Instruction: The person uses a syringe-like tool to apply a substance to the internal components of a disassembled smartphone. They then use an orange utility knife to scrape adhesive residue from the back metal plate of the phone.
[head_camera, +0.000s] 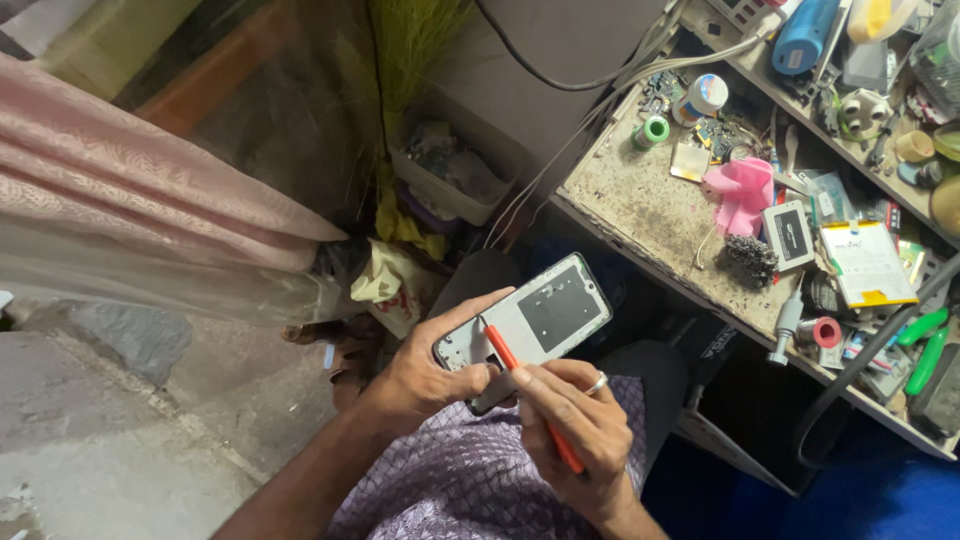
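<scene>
1. The speckled grey worktop (640, 195) runs diagonally from top centre to the right edge of the frame; its front edge passes just right of the hands, with a dark gap between.
2. Open room: bare grey concrete floor (120, 420) at lower left; pink cloth (130, 190) fills the upper left. A white plastic bin of scraps (455, 170) sits at upper centre, well apart from the hands.
3. The worktop is crowded: a pink rag (742, 192), a small green tape roll (653, 131), a flat white-and-yellow battery pack (868, 263), and green-handled tools (925, 345) at the right edge.
4. The opened smartphone with a pale grey inner frame and a dark square plate (535, 318) is at frame centre, above the lap, tilted with its top end toward the upper right, clear of the worktop.
5. The left hand (425, 375) grips the phone's lower end, thumb along the near edge, fingers curled underneath.
6. The right hand (580, 425), with a ring on one finger, pinches a thin orange-red screwdriver (530, 395) between thumb and fingers; its tip touches the phone's lower left corner area.
7. A purple patterned garment (470, 480) is below the hands.
</scene>
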